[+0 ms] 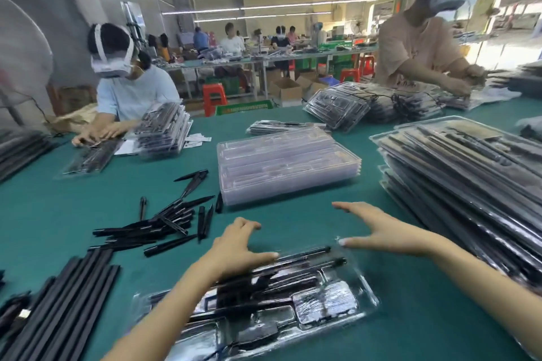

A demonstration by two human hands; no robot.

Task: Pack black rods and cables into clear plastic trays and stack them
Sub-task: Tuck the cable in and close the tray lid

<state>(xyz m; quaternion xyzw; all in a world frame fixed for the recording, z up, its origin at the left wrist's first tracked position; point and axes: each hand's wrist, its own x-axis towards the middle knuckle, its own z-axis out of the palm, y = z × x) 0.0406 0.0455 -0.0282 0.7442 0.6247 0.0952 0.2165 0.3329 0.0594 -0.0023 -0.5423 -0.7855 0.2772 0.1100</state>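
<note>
Far left, long black rods (63, 299) are lying side by side on the green table (44, 214), running toward the near edge. Just right of them, a loose heap of short black pointed pieces (164, 223) is lying scattered, several crossing one another. Behind the heap, a seated worker in a pale blue shirt (132, 91) is handling a packed tray flat on the table, with a tilted stack of filled trays (164, 132) just beside that worker's hands.

At near centre, a clear plastic tray (328, 299) is lying flat, already holding black rods and dark parts in its compartments; motion blur is hiding finer detail. The left hand (237, 249) is resting at the tray's far left end, fingers loosely bent and thumb reaching onto the rods; it is gripping nothing that can be made out. The right hand (384, 228) is hovering over the tray's far right corner, fingers straight and spread, thumb tip near the tray rim; whether it is touching is not discernible.

Beyond the hands, a stack of empty clear trays (289, 161) is sitting at the table's middle. To the right, a tall stack of packed trays (457, 173) is leaning slightly. At far right, a standing worker in a peach shirt (416, 47) is working over further filled trays (378, 105).
</note>
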